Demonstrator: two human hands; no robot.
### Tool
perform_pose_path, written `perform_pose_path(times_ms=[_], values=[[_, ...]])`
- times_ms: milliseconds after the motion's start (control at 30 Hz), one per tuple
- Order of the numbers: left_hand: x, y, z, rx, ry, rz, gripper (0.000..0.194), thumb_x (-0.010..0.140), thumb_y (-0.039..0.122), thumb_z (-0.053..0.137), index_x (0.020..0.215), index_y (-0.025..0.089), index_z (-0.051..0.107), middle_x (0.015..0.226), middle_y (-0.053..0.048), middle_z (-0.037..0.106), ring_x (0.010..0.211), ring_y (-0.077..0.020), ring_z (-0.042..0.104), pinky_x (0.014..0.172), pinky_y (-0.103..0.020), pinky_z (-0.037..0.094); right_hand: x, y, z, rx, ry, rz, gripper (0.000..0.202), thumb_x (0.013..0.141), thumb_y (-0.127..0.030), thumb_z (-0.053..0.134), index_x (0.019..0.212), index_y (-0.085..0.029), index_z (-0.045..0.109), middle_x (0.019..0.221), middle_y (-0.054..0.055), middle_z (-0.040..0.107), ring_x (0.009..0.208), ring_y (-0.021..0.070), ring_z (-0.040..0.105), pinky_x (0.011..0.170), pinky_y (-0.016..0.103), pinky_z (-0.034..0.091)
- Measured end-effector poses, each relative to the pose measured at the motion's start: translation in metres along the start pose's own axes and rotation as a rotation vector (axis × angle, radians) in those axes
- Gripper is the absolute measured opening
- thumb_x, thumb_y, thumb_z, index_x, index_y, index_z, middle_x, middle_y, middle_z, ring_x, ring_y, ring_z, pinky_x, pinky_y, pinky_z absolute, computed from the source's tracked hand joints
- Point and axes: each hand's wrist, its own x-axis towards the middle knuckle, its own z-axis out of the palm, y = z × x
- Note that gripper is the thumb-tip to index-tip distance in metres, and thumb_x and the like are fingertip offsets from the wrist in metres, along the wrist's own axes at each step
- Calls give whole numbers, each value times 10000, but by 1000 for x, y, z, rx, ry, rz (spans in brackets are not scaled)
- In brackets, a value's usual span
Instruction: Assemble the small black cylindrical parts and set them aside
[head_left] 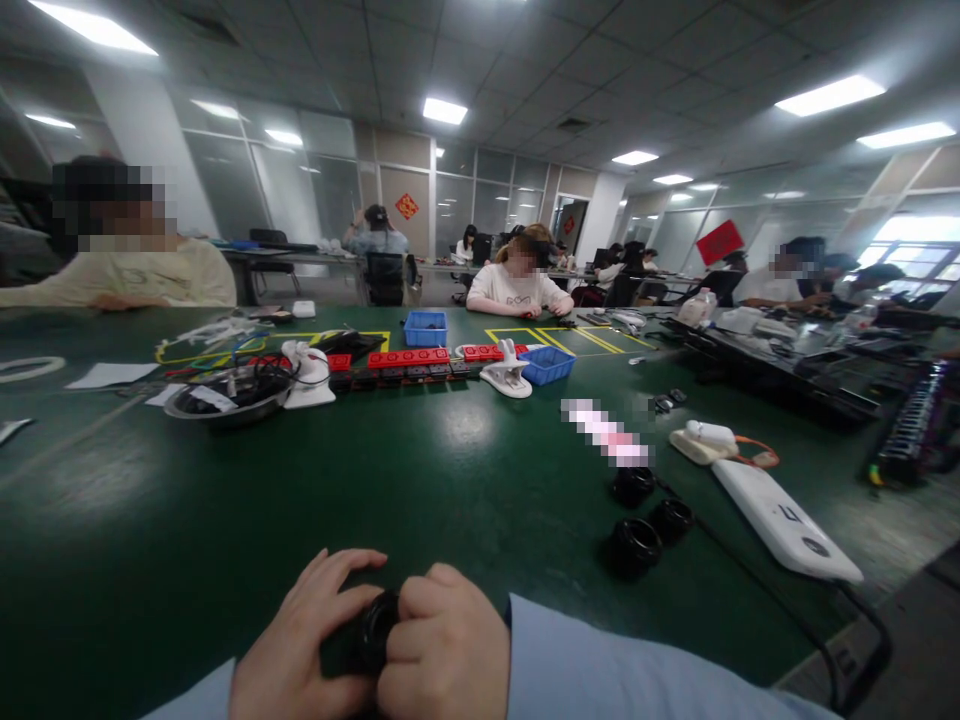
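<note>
At the front edge of the green table, my left hand (304,630) curls its thumb and fingers around a black round part (376,628) with a ring-like rim. My right hand (448,640) is closed against the right side of the same part, its knuckles bent and its fingertips turned out of sight. Both hands cover much of the part, so its full shape is hidden. To the right stand similar black round parts, one in front (636,545), one beside it (672,518) and one behind (634,483), hollow at the top.
A white power bank (784,518) with a black cable lies at the right, near a small white case (709,436). Across the table are a metal bowl (180,405) of cables, red blocks (409,360), a white clamp (506,372) and blue bins (551,366). A person (521,285) sits opposite.
</note>
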Motion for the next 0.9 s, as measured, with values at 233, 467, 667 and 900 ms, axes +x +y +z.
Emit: perform_pose_path(times_ms=[233,467,667,900], values=[[-2,-5,4,43,16,1,444,521,288,753,954,327,660,1189,-41,566,1118,-335,475,1006,-597,218,2,10,-32,-36,35,287,398,839,-441,422,552,-171,478,542,-3,529,559,132,347,535,325,214],[-2,-9,4,29,17,21,461,529,400,764,974,339,659,1173,-39,580,1130,-351,466,998,-616,212,3,13,-26,79,43,441,411,877,-522,317,836,-188,554,757,27,583,706,169,449,646,326,293],[-3,-12,8,72,48,37,449,545,384,742,981,321,657,1199,-42,568,1118,-329,486,1012,-585,225,0,10,-22,158,165,386,566,778,-695,349,975,-201,542,838,37,587,755,190,468,674,338,303],[-5,-16,11,96,96,83,479,610,567,655,1012,307,642,1199,-64,570,1134,-328,476,1020,-547,251,2,4,-15,114,252,334,674,688,-753,425,1067,-205,525,841,34,606,745,186,488,663,342,312]])
